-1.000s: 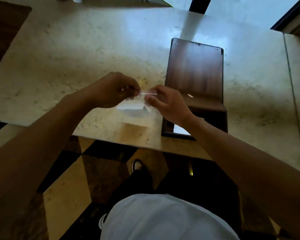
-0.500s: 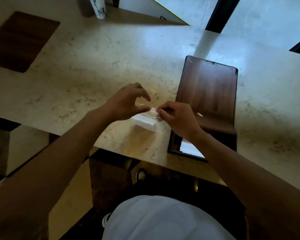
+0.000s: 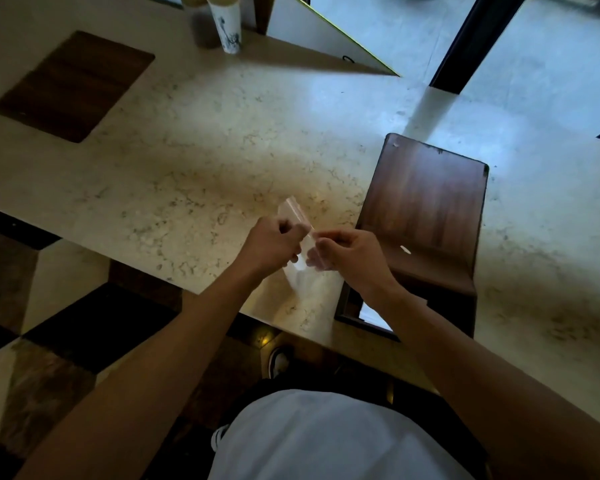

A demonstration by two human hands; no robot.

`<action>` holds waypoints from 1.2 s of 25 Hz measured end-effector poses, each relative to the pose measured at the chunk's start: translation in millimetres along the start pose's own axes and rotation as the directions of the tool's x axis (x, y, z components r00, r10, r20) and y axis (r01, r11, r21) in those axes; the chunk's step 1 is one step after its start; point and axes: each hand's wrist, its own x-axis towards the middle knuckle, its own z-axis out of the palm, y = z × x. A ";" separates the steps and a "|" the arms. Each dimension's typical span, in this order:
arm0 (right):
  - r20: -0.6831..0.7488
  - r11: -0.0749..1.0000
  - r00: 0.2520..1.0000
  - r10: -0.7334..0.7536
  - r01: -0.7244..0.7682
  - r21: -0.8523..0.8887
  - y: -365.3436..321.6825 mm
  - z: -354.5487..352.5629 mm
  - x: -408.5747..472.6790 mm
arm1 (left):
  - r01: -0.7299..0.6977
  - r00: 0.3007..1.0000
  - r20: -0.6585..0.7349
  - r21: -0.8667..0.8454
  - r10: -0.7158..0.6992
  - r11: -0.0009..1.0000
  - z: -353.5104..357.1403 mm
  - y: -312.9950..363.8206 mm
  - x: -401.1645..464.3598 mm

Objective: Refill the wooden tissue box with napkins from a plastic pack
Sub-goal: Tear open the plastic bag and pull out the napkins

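A clear plastic pack of white napkins is held just above the near edge of the marble table. My left hand and my right hand both pinch the pack's top film, close together, and a strip of film stands up behind my left hand. The dark wooden tissue box lies on the table right of my hands. Its near end is open and something white shows inside, partly hidden by my right forearm.
A flat dark wooden board lies at the far left of the table. A white paper cup stands at the back beside a white wedge-shaped stand. The table's near edge runs diagonally below my hands, with a checkered floor beneath.
The view has tilted up and shows more of the table's back. My hands have shifted on the pack, and its film now sticks up behind my left hand.
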 end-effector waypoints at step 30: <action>0.421 0.972 0.876 0.235 -0.204 -0.119 -3.6 -21.4 1.4 | -0.092 0.944 0.327 0.161 0.035 0.983 -12.1 -4.6 -9.1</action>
